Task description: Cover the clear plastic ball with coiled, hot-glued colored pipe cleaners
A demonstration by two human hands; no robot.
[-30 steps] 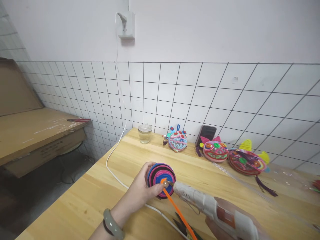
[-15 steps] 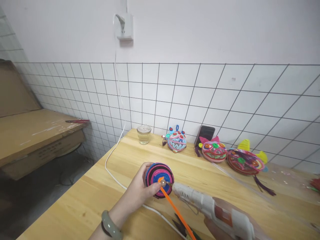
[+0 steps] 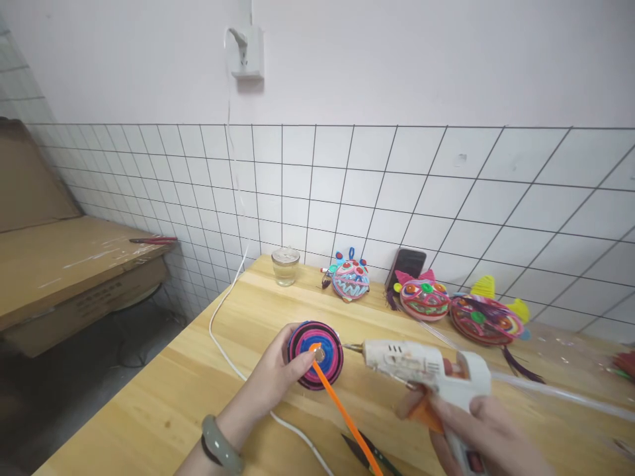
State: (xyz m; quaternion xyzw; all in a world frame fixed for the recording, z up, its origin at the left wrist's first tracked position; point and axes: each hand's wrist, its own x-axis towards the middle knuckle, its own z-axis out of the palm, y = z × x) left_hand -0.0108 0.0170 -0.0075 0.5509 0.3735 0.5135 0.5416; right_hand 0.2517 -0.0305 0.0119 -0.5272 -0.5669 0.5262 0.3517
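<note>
My left hand (image 3: 285,370) grips a round disc (image 3: 331,338) coiled in pink, blue and black, thumb over its face. An orange strip (image 3: 342,410) starts near the disc's middle, beside a small round shiny piece (image 3: 319,355), and runs down toward the front. My right hand (image 3: 476,423) is wrapped round the handle of a white glue gun (image 3: 404,360). The gun's metal nozzle points left, close to the disc's right edge. Dark scissors (image 3: 370,453), partly cut off by the frame, lie under the strip.
Along the wall stand a glass of liquid (image 3: 286,268), a blue decorated piece (image 3: 350,279), a phone (image 3: 407,262) and two more colourful pieces (image 3: 424,297). A white cable (image 3: 223,354) crosses the wooden table (image 3: 149,410). Cardboard (image 3: 64,264) is at the left.
The glue gun has swung level and drawn back right from the disc's middle. My right hand has come more into view. The disc has shifted slightly.
</note>
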